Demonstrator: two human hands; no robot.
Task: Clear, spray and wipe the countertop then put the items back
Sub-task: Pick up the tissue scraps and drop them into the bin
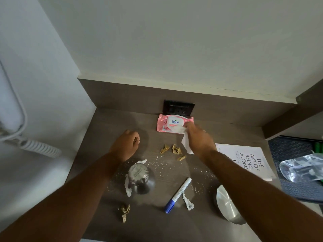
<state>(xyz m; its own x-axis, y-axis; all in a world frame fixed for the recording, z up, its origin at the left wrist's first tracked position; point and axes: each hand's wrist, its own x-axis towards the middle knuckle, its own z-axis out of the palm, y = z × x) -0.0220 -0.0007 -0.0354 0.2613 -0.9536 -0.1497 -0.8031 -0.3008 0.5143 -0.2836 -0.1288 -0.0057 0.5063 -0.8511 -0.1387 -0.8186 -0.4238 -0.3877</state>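
Note:
A pink pack of wet wipes (pixel 164 123) lies at the back of the brown countertop (pixel 111 119), under a wall socket. My right hand (pixel 197 140) grips a white wipe (pixel 186 143) that hangs from the pack's opening. My left hand (pixel 126 145) hovers over the counter to the left, fingers loosely curled, holding nothing. On the counter lie crumpled brown paper scraps (pixel 174 150), white crumbs (pixel 157 160), torn tissue bits (pixel 187 202), a blue-capped white marker (pixel 177 195) and an overturned steel cup (pixel 139 178).
A white book (pixel 250 159) lies at the right. A steel bowl (pixel 227 205) sits at the front right, partly under my right forearm. A clear plastic bag (pixel 302 169) rests on a dark mesh tray (pixel 293 189). One more brown scrap (pixel 124 212) lies near the front edge.

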